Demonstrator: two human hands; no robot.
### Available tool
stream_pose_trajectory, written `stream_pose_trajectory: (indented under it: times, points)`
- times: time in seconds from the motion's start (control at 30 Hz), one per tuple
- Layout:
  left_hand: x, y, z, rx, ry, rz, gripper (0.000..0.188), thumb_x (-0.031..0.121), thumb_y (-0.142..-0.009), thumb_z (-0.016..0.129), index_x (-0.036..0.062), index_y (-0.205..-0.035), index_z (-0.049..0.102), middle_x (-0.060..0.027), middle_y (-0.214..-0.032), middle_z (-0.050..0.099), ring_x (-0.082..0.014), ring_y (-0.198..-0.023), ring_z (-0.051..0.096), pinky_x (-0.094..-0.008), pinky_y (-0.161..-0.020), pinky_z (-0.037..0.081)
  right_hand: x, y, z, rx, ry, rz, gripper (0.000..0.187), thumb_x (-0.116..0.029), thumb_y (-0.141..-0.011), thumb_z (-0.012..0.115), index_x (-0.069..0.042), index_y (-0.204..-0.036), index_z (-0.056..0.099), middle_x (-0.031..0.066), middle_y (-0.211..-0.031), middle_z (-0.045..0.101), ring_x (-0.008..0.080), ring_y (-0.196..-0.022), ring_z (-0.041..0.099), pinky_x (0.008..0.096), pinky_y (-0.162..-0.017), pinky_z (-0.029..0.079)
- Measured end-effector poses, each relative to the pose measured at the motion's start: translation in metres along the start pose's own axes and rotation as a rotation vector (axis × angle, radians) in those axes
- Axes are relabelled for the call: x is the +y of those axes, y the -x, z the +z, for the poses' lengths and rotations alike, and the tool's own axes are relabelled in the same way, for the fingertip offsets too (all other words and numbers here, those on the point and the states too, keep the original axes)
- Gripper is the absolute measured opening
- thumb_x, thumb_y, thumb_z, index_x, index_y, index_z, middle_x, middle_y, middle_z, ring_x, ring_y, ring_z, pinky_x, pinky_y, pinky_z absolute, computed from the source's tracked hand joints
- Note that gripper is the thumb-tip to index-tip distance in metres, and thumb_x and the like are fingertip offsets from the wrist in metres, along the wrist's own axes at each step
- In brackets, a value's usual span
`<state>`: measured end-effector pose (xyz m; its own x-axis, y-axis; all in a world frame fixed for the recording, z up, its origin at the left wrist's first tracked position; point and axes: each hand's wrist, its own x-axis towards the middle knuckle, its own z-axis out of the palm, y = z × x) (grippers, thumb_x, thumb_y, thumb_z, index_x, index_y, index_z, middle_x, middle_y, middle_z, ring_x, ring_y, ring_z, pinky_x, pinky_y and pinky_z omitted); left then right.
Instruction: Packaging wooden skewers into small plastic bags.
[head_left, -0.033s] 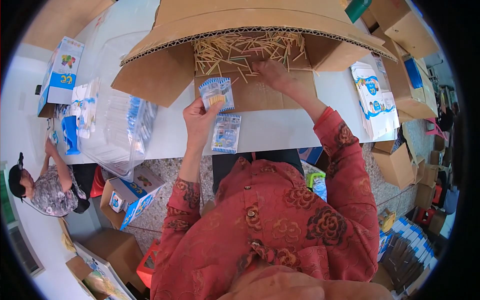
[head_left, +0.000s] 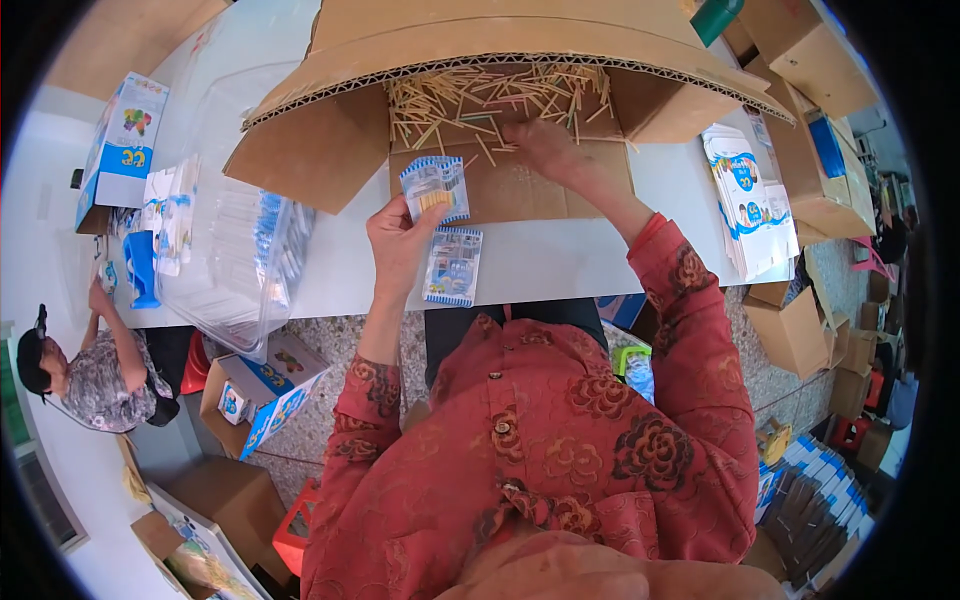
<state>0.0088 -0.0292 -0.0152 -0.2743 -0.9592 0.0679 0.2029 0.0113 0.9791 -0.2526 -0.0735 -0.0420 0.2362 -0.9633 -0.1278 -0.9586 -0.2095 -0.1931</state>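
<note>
My left hand (head_left: 402, 232) pinches a small clear packet (head_left: 432, 180) with blue-and-white print; a bunch of short pale sticks shows inside it. Just below it, a similar flat packet (head_left: 453, 268) lies on the table, close to the fingers. My right hand (head_left: 550, 152) reaches into an open cardboard box (head_left: 510, 195) lying on its side. Its fingers are drawn together at the near edge of a heap of thin, short sticks (head_left: 430, 105), mostly pale yellow, a few pink or green. What those fingertips hold, if anything, is too small to make out.
Left of the box stands a clear plastic bin (head_left: 215, 270) with many packets. Printed cartons (head_left: 130, 140) stand farther left, near a seated person (head_left: 100, 370). Flat printed boxes (head_left: 745, 195) are stacked at the right. The box flap (head_left: 510, 50) overhangs the sticks.
The packet in my left hand has shifted very slightly. Otherwise both hands stay where they were.
</note>
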Motion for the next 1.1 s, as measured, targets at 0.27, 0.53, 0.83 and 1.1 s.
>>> stream_pose_trajectory:
  times: [0.27,0.53,0.83,1.1]
  points:
    - [0.006,0.008,0.002,0.034,-0.101,0.059,0.017,0.006,-0.078,0.073,-0.0034,-0.091,0.067,-0.0002,-0.081,0.065,-0.0027,-0.069,0.053,-0.0181,-0.061,0.043,-0.022,0.0,0.01,0.215,0.265,-0.087,0.032,-0.008,-0.078,0.056,0.0,-0.109,0.055,0.015,-0.082,0.064,0.0298,-0.079,0.065,0.0385,-0.065,0.054]
    - [0.012,0.011,0.011,0.02,-0.012,0.035,0.018,0.005,-0.077,0.073,-0.0035,-0.092,0.067,-0.0006,-0.084,0.065,-0.0026,-0.07,0.053,-0.0181,-0.062,0.044,-0.016,0.02,-0.029,0.248,-0.325,0.089,0.022,-0.015,-0.079,0.062,-0.002,-0.096,0.063,0.0121,-0.079,0.065,0.0211,-0.073,0.065,0.0328,-0.065,0.054]
    - [0.004,0.01,0.014,-0.004,-0.131,0.094,0.011,0.002,-0.077,0.072,-0.003,-0.082,0.064,0.002,-0.074,0.06,-0.0026,-0.066,0.05,-0.0176,-0.058,0.04,-0.067,0.064,-0.109,0.386,-1.416,-0.264,0.01,-0.005,-0.087,0.061,-0.004,-0.096,0.064,0.0013,-0.095,0.064,0.0074,-0.084,0.059,0.0228,-0.073,0.047]
    - [0.005,0.01,0.018,-0.007,-0.145,0.161,0.012,0.002,-0.075,0.074,-0.0026,-0.08,0.064,0.0011,-0.073,0.059,-0.0031,-0.065,0.05,-0.0175,-0.057,0.04,-0.081,0.08,-0.118,0.318,-1.177,-0.303,0.009,-0.006,-0.085,0.063,-0.003,-0.093,0.065,0.001,-0.094,0.064,0.0072,-0.084,0.057,0.0228,-0.075,0.046]
